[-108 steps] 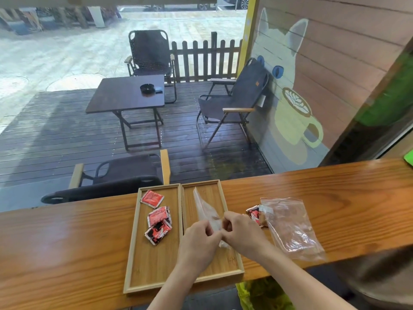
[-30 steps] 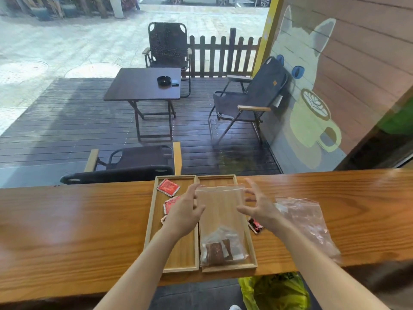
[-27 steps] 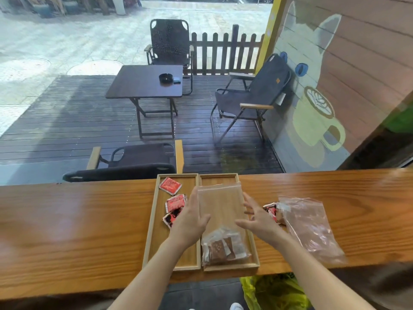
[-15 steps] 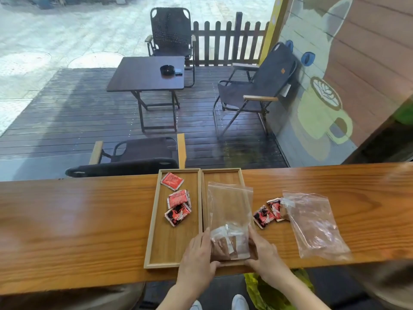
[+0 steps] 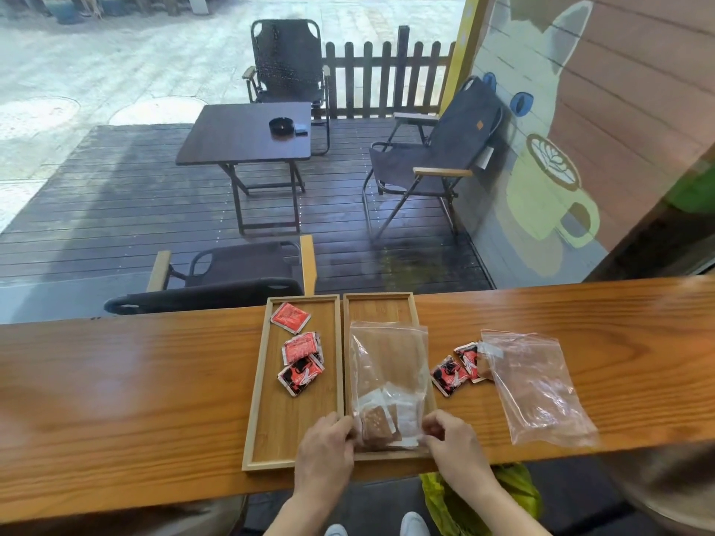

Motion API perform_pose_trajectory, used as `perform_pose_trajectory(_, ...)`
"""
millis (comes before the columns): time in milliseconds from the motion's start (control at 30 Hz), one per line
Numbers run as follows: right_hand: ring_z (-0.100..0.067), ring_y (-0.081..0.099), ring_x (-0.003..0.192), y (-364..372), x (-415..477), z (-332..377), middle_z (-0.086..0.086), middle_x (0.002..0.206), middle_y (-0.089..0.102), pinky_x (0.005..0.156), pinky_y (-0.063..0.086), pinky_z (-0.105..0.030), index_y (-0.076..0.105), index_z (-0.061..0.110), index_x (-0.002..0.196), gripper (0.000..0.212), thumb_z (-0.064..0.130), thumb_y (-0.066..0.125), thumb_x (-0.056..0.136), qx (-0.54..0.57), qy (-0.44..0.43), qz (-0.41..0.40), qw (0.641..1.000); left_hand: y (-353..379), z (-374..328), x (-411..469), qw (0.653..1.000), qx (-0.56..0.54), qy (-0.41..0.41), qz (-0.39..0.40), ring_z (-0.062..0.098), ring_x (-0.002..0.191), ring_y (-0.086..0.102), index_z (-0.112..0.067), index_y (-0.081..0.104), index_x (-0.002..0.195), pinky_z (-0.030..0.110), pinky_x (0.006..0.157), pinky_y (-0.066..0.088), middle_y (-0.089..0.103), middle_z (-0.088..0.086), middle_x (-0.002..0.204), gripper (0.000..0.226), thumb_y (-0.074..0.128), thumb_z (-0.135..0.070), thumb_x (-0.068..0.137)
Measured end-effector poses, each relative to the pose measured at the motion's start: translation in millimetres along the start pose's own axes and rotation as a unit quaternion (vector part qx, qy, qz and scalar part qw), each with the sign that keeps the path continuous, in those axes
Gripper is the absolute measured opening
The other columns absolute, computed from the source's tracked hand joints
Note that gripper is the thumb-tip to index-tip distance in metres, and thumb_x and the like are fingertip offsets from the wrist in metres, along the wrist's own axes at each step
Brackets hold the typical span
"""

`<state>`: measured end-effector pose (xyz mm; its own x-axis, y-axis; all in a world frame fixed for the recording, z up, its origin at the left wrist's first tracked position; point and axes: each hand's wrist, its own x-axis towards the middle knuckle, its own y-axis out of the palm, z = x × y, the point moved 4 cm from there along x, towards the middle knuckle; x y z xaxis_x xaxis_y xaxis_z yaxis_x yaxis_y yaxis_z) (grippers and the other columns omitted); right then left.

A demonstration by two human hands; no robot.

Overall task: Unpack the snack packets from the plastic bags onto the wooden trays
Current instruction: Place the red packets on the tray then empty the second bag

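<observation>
Wooden surface (image 5: 154, 381): left hand (image 5: 325, 446), right hand (image 5: 450, 435), each grip pinching bag (image 5: 387, 365) bottom corners over right tray (image 5: 377, 305). Advise lifting corners, tipping brown packets (image 5: 377, 421) out mouth-first.

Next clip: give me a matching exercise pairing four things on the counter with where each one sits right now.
Things:
1. red packets
2. bag with brown packets
3. empty bag
4. two loose packets

Places:
A. on the counter, between the right tray and a bag
B. in the left tray
C. far right, flat on the counter
D. on the right tray, pinched by both hands

Pairs: 1-B, 2-D, 3-C, 4-A
</observation>
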<state>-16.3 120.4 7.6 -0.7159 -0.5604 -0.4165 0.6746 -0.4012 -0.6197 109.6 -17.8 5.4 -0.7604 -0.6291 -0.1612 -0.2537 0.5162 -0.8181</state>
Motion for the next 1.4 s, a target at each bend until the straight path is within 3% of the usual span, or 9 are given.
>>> perform_pose_trajectory(300,-0.008,0.061,0.075,-56.2,0.1,56.2,0.002,0.076,0.066,0.066,0.047,-0.018,0.066,0.021,0.076,0.018,0.006,0.064,0.083,0.113,-0.106,-0.045,0.987,-55.3,-29.0,13.4,0.982,-0.176,0.006,-0.074,0.004,0.077,0.056,-0.018,0.064,0.08,0.024,0.068,0.048,0.063,-0.006,0.08,0.007,0.06,-0.017,0.086)
perform_pose_trajectory(433,0.002,0.061,0.071,-72.6,-7.4,71.4,0.002,0.075,0.066,0.066,0.049,-0.01,0.068,0.015,0.077,0.013,0.002,0.066,0.081,0.149,-0.137,-0.033,0.979,-77.5,-38.0,9.2,0.973,-0.214,0.028,-0.085,0.006,0.079,0.057,-0.016,0.066,0.081,0.023,0.069,0.049,0.064,-0.006,0.079,0.005,0.062,-0.016,0.084)
perform_pose_trajectory(500,0.002,0.059,0.065,-68.4,-8.1,64.9,-0.002,0.073,0.065,0.063,0.049,-0.011,0.069,0.01,0.076,0.011,0.0,0.067,0.08,0.16,-0.116,-0.002,0.98,-72.9,-31.5,7.0,0.977,-0.209,0.014,-0.036,0.007,0.079,0.058,-0.017,0.066,0.081,0.022,0.068,0.047,0.064,-0.005,0.081,0.005,0.062,-0.017,0.084)
perform_pose_trajectory(600,-0.001,0.057,0.064,-49.7,-9.2,43.0,-0.004,0.074,0.063,0.064,0.047,-0.014,0.068,0.01,0.077,0.007,0.004,0.067,0.08,0.143,-0.056,0.087,0.984,-47.9,-11.7,0.9,0.972,-0.192,-0.054,0.125,0.008,0.085,0.059,-0.021,0.063,0.087,0.021,0.074,0.049,0.064,-0.005,0.089,0.005,0.064,-0.022,0.082)
perform_pose_trajectory(700,-0.011,0.062,0.08,-32.1,-11.2,19.8,-0.003,0.088,0.067,0.072,0.049,-0.021,0.065,0.015,0.091,0.015,0.026,0.068,0.081,0.158,0.013,0.157,0.975,-27.2,1.2,-8.2,0.906,-0.302,-0.17,0.241,0.011,0.094,0.061,-0.02,0.057,0.102,0.025,0.083,0.051,0.062,-0.002,0.101,0.026,0.066,-0.034,0.081)
perform_pose_trajectory(800,-0.02,0.064,0.095,-22.2,-4.8,3.1,-0.005,0.101,0.067,0.08,0.054,-0.032,0.06,0.017,0.101,0.032,0.043,0.058,0.083,0.216,0.08,0.122,0.965,-23.4,4.0,-2.5,0.873,-0.351,-0.242,0.237,0.015,0.093,0.062,-0.016,0.058,0.097,0.028,0.083,0.053,0.064,0.003,0.099,0.029,0.056,-0.043,0.086)
perform_pose_trajectory(1033,-0.013,0.06,0.05,-19.3,28.6,7.9,-0.008,0.067,0.061,0.05,0.05,-0.025,0.058,0.004,0.083,0.029,0.031,0.052,0.092,0.224,0.125,0.06,0.965,-11.4,-2.5,39.0,0.833,-0.424,-0.308,0.176,0.018,0.057,0.049,0.006,0.062,0.095,0.023,0.051,0.045,0.055,0.01,0.069,0.038,0.056,-0.031,0.088)
perform_pose_trajectory(1267,-0.012,0.039,0.044,-18.6,57.9,22.8,0.0,0.052,0.042,0.051,0.034,-0.029,0.046,0.013,0.062,0.033,0.019,0.045,0.094,0.117,0.063,0.024,0.991,-12.9,-12.5,56.4,0.867,-0.387,-0.286,0.132,0.01,0.038,0.043,-0.007,0.059,0.062,0.022,0.041,0.038,0.05,0.0,0.048,0.029,0.059,-0.02,0.088)
perform_pose_trajectory(1400,-0.013,0.038,0.041,-33.5,64.5,37.7,-0.001,0.047,0.039,0.046,0.034,-0.027,0.042,0.014,0.047,0.042,0.006,0.046,0.087,0.138,0.065,0.035,0.988,-28.7,-24.1,57.5,0.883,-0.365,-0.263,0.135,0.011,0.049,0.049,0.0,0.067,0.077,0.019,0.042,0.042,0.057,0.006,0.064,0.021,0.056,-0.014,0.088)
